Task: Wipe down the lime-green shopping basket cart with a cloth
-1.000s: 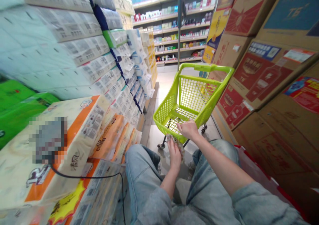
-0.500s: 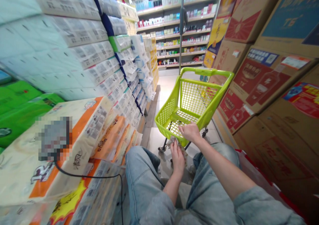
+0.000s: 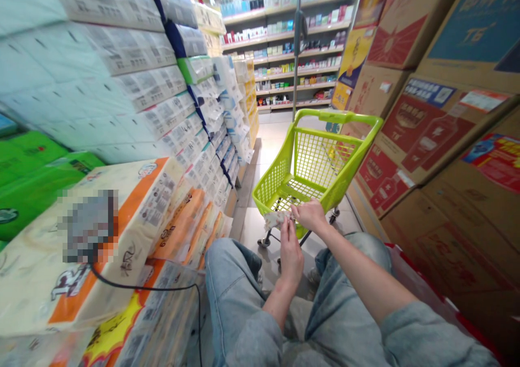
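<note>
A lime-green plastic shopping cart (image 3: 323, 151) stands in front of my knees, its low basket end toward me. My left hand (image 3: 291, 256) is at the near end of the basket, its fingers closed on a pale patterned cloth (image 3: 275, 220) that lies against the rim. Just to the right, my right hand (image 3: 312, 216) is curled closed over the same rim, close beside the cloth. Its fingertips are partly hidden, so whether it also touches the cloth is unclear.
Stacked tissue packs (image 3: 154, 93) wall the left side, with a blurred-out device (image 3: 89, 226) and a black cable (image 3: 142, 288) on the nearest pack. Cardboard cartons (image 3: 426, 128) line the right. Shelves of small goods (image 3: 280, 58) stand behind a metal pole (image 3: 296, 74).
My left hand has turned and shifted slightly up. The cloth, earlier bunched above and beside the left hand, now extends leftward along the rim. My right hand and the cart are nearly still.
</note>
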### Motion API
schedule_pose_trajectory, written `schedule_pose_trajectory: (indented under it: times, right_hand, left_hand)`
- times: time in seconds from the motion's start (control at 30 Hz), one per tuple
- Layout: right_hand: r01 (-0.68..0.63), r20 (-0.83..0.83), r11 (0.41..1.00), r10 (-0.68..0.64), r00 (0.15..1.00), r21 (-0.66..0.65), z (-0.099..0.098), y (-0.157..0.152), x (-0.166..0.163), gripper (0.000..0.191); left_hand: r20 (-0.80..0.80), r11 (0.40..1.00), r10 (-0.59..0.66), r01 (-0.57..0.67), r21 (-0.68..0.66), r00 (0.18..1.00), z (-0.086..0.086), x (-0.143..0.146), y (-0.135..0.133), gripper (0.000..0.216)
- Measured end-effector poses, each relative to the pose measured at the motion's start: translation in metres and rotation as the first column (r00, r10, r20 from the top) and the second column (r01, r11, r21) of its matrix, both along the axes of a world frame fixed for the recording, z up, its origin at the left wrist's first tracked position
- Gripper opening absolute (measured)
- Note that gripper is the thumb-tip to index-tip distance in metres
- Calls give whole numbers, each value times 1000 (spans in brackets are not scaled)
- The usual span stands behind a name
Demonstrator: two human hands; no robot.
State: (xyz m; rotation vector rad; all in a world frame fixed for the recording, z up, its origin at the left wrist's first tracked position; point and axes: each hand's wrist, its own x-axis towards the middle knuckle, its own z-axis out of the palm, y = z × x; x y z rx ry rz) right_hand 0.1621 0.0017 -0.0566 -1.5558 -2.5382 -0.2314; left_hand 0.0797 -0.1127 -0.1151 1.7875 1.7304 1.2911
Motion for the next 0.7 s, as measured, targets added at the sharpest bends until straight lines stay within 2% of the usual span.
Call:
schedule_pose_trajectory:
  times: [0.17, 0.27, 0.47, 0.7]
  right_hand:
    - [-10, -2, 1000, 10, 1000, 8, -1, 1, 0, 61]
    - [-12, 6, 1000, 12, 1000, 13, 0, 1, 0, 61]
    - [-6, 20, 1000, 7, 1000, -18, 2, 1, 0, 64]
    - [-13, 38, 1000, 14, 999, -28, 3, 0, 5, 64]
  left_hand:
    - [-306, 998, 44, -58, -37, 951, 10, -21, 9, 63]
    - [-420, 996, 61, -84, -35, 905, 22, -43, 24, 60]
    - [-526, 994, 52, -93, -52, 849, 36, -87, 54, 59]
    - [-544, 999, -31, 13, -36, 838, 38, -86, 48, 56]
